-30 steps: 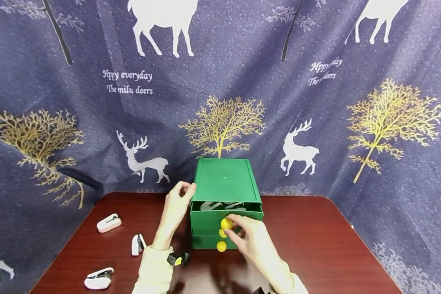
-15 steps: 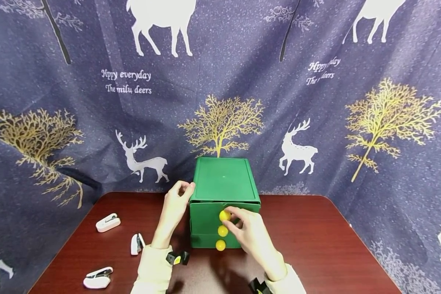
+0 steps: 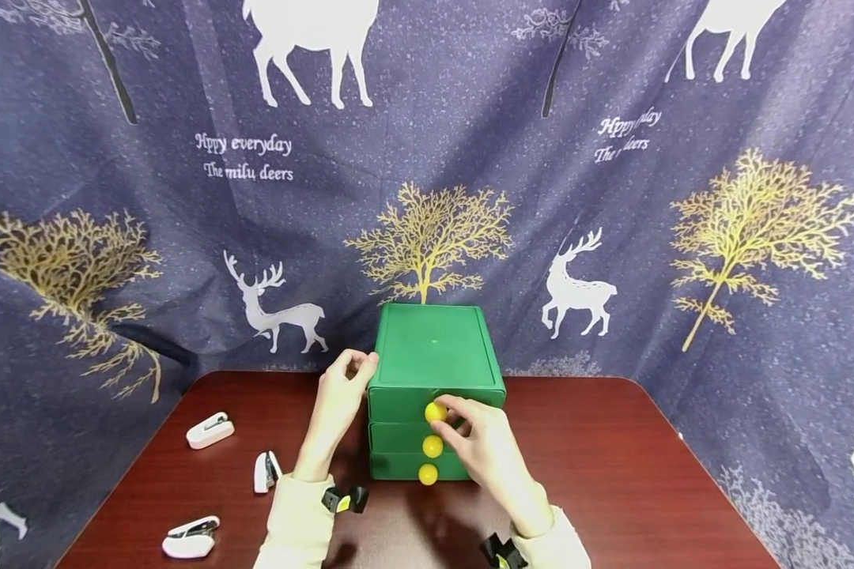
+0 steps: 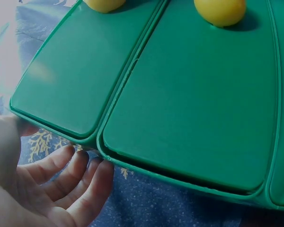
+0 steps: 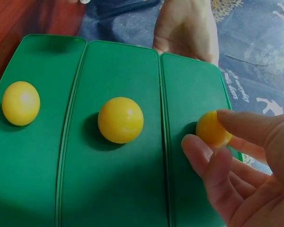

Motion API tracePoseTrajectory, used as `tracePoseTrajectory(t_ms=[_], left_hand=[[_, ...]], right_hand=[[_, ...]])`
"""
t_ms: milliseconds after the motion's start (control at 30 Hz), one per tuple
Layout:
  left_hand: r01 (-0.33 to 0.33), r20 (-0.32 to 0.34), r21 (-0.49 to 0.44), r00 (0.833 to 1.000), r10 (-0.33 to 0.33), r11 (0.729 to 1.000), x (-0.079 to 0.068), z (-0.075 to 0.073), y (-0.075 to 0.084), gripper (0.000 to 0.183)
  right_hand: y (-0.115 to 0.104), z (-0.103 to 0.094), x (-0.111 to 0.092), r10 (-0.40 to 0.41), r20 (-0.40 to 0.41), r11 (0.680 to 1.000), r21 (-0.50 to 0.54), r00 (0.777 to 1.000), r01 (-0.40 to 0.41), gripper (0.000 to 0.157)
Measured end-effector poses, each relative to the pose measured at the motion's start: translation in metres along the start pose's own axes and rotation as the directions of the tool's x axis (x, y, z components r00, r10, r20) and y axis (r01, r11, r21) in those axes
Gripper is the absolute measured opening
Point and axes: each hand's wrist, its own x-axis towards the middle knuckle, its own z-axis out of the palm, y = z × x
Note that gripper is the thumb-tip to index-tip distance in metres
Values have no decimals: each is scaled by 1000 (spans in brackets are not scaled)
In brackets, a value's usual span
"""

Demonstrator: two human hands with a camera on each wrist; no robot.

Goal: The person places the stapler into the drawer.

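A green drawer box (image 3: 434,344) stands on the table, with three drawers stacked under its top and a round yellow knob on each front. The top drawer (image 3: 396,405) sits fully in, flush with the frame. Between thumb and fingers, my right hand (image 3: 494,450) pinches the top drawer's knob (image 5: 211,128). Below are the middle knob (image 5: 120,120) and the bottom knob (image 5: 21,103), both untouched. My left hand (image 3: 341,399) rests against the box's left side, its thumb near the top edge; in the left wrist view its fingers (image 4: 92,194) lie loosely bent at that side.
Several small things lie about: a white stapler (image 3: 209,431) at the far left, another stapler (image 3: 265,472) near the left forearm, a third stapler (image 3: 190,539) closer to the front. Behind the reddish-brown table (image 3: 598,458) hangs a blue cloth (image 3: 462,142) printed with deer and trees.
The top drawer, partly out with staplers visible inside a second ago, has slid back into the box. My right hand moved inward with its knob. The left hand stayed at the side.
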Motion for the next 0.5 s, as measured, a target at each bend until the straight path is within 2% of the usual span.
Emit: tracePoseTrajectory(t_ms=[267, 500], left_hand=[[4, 3, 2, 1000, -4, 1000, 0, 1, 0, 34], [3, -5, -4, 1000, -3, 1000, -1, 1, 2, 33]], right_hand=[[-1, -3, 0, 0, 37, 1000, -3, 999, 0, 29], [-6, -12, 0, 0, 107, 1000, 20, 994, -2, 24]])
